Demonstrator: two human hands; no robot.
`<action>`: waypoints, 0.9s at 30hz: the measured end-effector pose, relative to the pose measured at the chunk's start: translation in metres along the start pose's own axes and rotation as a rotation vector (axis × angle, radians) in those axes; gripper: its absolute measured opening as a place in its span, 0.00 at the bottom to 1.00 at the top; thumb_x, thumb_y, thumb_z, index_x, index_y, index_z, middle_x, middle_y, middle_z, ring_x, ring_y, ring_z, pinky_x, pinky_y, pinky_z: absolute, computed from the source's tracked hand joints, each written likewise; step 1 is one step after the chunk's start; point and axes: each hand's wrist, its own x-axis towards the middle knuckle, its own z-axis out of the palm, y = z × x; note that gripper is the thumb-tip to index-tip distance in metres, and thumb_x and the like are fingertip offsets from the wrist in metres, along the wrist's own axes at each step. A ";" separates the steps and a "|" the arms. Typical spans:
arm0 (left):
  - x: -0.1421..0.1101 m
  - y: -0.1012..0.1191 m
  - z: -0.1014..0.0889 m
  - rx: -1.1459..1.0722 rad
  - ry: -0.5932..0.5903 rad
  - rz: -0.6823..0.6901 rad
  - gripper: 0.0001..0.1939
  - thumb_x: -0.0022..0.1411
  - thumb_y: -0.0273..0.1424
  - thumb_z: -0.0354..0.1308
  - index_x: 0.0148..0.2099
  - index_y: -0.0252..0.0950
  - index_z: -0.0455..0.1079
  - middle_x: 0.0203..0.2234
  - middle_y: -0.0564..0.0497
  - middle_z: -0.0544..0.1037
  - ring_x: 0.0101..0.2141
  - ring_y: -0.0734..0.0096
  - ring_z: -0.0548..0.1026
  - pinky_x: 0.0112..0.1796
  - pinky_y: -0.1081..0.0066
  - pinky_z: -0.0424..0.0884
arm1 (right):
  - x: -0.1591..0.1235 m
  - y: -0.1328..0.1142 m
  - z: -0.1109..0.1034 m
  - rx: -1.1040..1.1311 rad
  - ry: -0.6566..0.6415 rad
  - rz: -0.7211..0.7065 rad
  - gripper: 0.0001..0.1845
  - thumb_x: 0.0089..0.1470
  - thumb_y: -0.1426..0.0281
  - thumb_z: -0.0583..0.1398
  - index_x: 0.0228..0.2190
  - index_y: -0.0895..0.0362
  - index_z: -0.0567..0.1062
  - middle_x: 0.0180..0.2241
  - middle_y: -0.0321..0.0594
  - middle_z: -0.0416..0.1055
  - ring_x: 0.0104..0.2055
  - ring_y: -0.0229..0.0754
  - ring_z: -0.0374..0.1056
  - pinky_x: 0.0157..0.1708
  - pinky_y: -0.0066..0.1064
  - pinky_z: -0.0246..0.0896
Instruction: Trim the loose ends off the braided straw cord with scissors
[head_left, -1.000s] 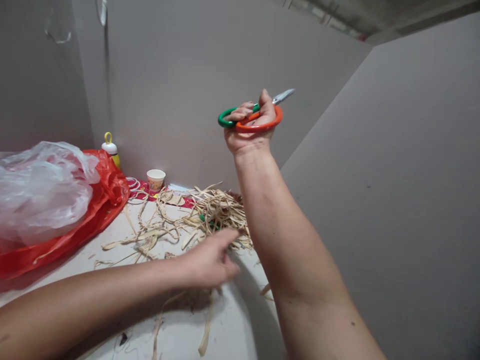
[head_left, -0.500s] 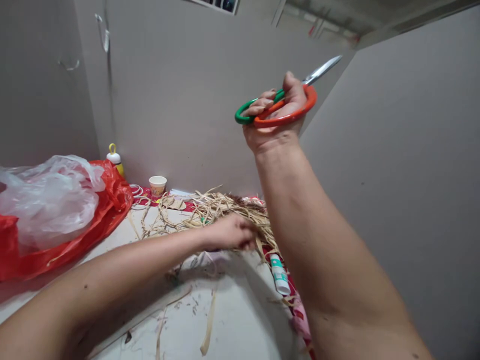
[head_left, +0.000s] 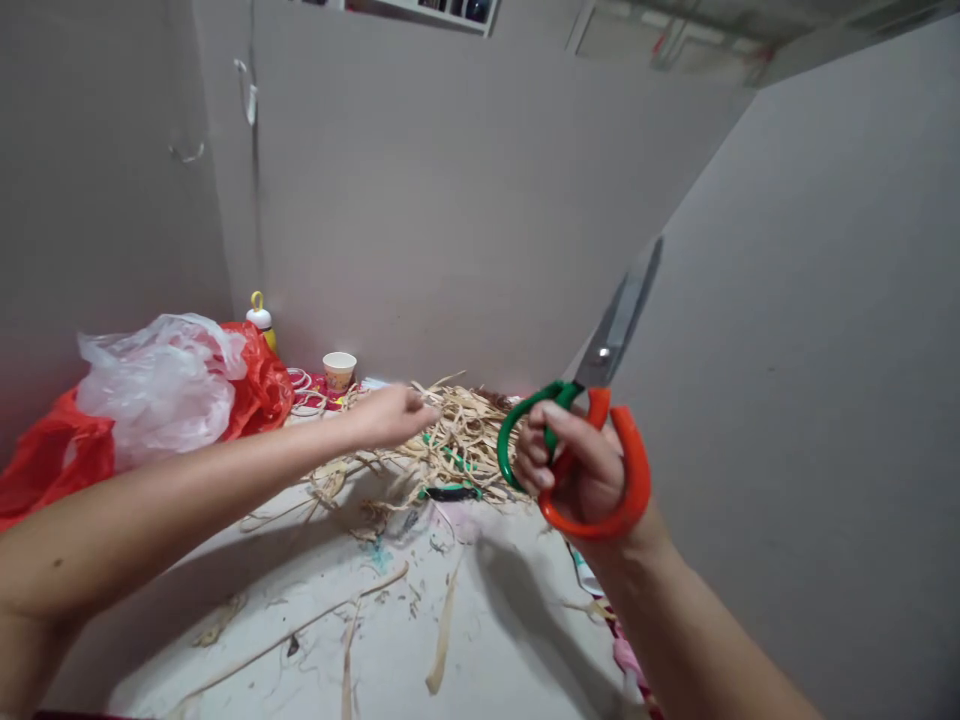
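Note:
My right hand (head_left: 581, 470) grips a pair of scissors (head_left: 600, 400) by its green and orange handles, blades closed and pointing up and to the right, above the right side of the white table (head_left: 495, 640). My left hand (head_left: 390, 415) reaches out over a heap of dry straw-coloured strips (head_left: 457, 440) at the back of the table. Its fingers are curled loosely at the strips; whether it holds any I cannot tell.
A red plastic bag (head_left: 262, 390) with a clear plastic bag (head_left: 165, 390) on it lies at the left. A paper cup (head_left: 339, 370), a small yellow-and-white bottle (head_left: 260, 318) and white rings stand by the back wall. Loose strips litter the tabletop. Grey walls close in behind and right.
My right hand has come down with the scissors from high in the air to just above the table. My left hand has moved further back and left over the strip heap.

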 end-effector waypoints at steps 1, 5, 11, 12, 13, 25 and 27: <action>-0.017 -0.008 0.004 -0.027 -0.058 -0.042 0.21 0.56 0.44 0.54 0.21 0.33 0.68 0.12 0.55 0.62 0.17 0.75 0.59 0.22 0.73 0.54 | -0.008 0.009 -0.005 -0.042 0.001 0.013 0.14 0.47 0.61 0.63 0.23 0.55 0.65 0.16 0.27 0.58 0.13 0.29 0.52 0.13 0.23 0.46; -0.063 -0.026 0.023 -0.451 -0.323 -0.042 0.18 0.55 0.45 0.57 0.27 0.34 0.71 0.20 0.54 0.71 0.24 0.74 0.66 0.30 0.75 0.61 | -0.032 0.035 -0.020 -0.266 -0.042 0.124 0.17 0.50 0.56 0.60 0.23 0.54 0.63 0.16 0.28 0.58 0.16 0.32 0.55 0.16 0.26 0.50; -0.082 -0.028 0.036 -0.831 -0.267 -0.223 0.17 0.49 0.42 0.64 0.32 0.32 0.72 0.23 0.53 0.74 0.22 0.78 0.68 0.27 0.76 0.64 | -0.061 0.054 -0.030 -0.758 -0.106 0.158 0.15 0.49 0.56 0.60 0.26 0.53 0.64 0.18 0.30 0.61 0.19 0.36 0.59 0.19 0.28 0.57; -0.084 -0.030 0.035 -0.849 -0.242 -0.270 0.17 0.48 0.42 0.65 0.33 0.33 0.73 0.22 0.53 0.74 0.20 0.79 0.68 0.24 0.77 0.63 | -0.065 0.056 -0.031 -0.850 -0.131 0.096 0.14 0.49 0.57 0.60 0.26 0.53 0.63 0.19 0.31 0.62 0.20 0.36 0.60 0.20 0.28 0.58; -0.088 -0.032 0.035 -0.865 -0.220 -0.313 0.17 0.47 0.41 0.66 0.35 0.33 0.72 0.22 0.53 0.75 0.19 0.80 0.67 0.21 0.78 0.62 | -0.069 0.058 -0.032 -0.943 -0.158 0.020 0.14 0.49 0.58 0.60 0.26 0.53 0.62 0.20 0.31 0.63 0.21 0.36 0.60 0.21 0.28 0.58; -0.127 -0.059 0.049 -1.020 -0.049 -0.541 0.23 0.49 0.40 0.65 0.44 0.31 0.70 0.17 0.53 0.74 0.11 0.81 0.64 0.13 0.80 0.55 | -0.075 0.099 -0.060 -1.515 -0.363 -0.448 0.14 0.48 0.58 0.60 0.30 0.52 0.62 0.20 0.31 0.67 0.19 0.38 0.65 0.18 0.27 0.55; -0.126 -0.060 0.053 -1.035 -0.040 -0.537 0.22 0.50 0.40 0.65 0.43 0.31 0.70 0.15 0.54 0.73 0.11 0.81 0.64 0.13 0.80 0.56 | -0.075 0.101 -0.066 -1.536 -0.363 -0.459 0.12 0.48 0.60 0.59 0.30 0.52 0.62 0.18 0.30 0.66 0.17 0.38 0.64 0.18 0.27 0.54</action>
